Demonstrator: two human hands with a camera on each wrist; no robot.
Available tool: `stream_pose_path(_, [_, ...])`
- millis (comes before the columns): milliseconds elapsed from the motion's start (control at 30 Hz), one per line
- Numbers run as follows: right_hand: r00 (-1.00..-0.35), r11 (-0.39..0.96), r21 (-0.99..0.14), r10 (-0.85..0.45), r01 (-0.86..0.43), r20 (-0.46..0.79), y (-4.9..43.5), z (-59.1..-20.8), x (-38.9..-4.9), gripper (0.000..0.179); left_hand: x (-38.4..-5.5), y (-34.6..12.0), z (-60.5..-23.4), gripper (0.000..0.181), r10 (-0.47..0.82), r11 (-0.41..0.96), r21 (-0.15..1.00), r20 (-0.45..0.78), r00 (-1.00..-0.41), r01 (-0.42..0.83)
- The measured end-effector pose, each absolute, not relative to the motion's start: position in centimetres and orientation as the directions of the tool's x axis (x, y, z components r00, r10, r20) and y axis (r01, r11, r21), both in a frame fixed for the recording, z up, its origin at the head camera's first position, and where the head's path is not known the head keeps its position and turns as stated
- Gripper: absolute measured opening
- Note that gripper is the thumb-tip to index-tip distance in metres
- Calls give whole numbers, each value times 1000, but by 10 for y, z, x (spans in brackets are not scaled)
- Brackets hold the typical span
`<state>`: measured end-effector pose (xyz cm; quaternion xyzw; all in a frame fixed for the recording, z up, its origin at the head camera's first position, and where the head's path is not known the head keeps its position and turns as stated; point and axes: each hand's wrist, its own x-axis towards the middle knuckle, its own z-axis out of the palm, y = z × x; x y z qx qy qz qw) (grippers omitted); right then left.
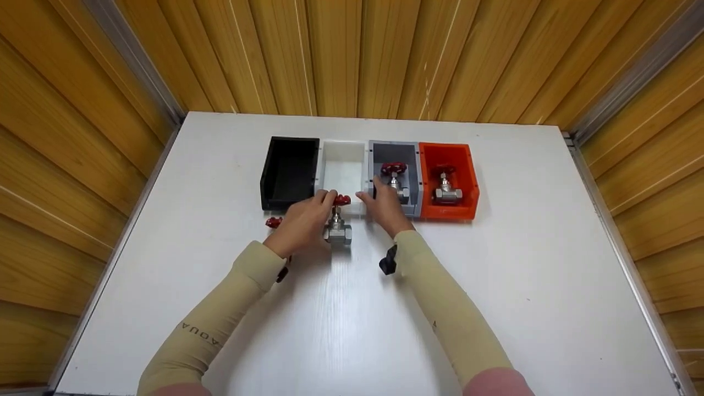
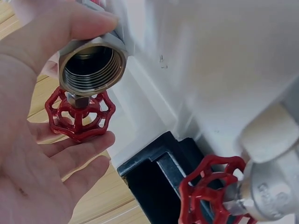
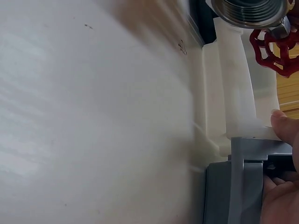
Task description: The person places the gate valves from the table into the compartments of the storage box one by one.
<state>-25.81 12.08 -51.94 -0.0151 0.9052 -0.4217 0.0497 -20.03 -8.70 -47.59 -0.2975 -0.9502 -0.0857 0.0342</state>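
My left hand point(image 1: 301, 224) grips a metal gate valve point(image 1: 337, 233) with a red handwheel, in front of the white bin point(image 1: 343, 148). In the left wrist view the thumb lies on the valve's body, with the threaded opening facing the camera and fingers by the handwheel point(image 2: 80, 114). A second valve point(image 2: 268, 189) is on the table before the black bin, mostly behind the left hand in the head view. My right hand point(image 1: 388, 209) holds the grey bin point(image 3: 247, 186) at its wall beside the white one, thumb over the white bin and fingers inside the grey.
A valve point(image 1: 394, 168) lies in the grey bin, partly behind the right hand. Another valve point(image 1: 446, 193) lies in the orange bin point(image 1: 470, 181) at the row's right end. The black bin point(image 1: 268, 173) forms the left end. Wood-patterned walls point(image 1: 385, 55) enclose the white table point(image 1: 550, 247).
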Motion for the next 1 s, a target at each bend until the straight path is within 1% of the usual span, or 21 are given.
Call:
stream_pose_path(200, [-994,631,-776,-64,32,-93,121,-519,-258,76,-206,-87,-471,107,551,812,156,113,-827,562])
stream_pose_path(367, [-995,637,-770,-64,18,-76,121,-520,-258,75,-211,-86,-468,106,544,815,172,103,-833,554])
stream_pose_path(567, [-994,647,-762,-66,26,-90,120,-520,-258,76,-217,-85,-464,113,527,823,202,78,-846,531])
stream_pose_path(867, [-995,648,-762,-65,19,-80,120,-520,-257,76,-228,-82,-460,120,521,832,185,66,-851,524])
stream_pose_path(1000, [-995,647,-762,-61,21,-79,120,-519,-257,76,-234,-81,-459,116,513,839,178,62,-856,515])
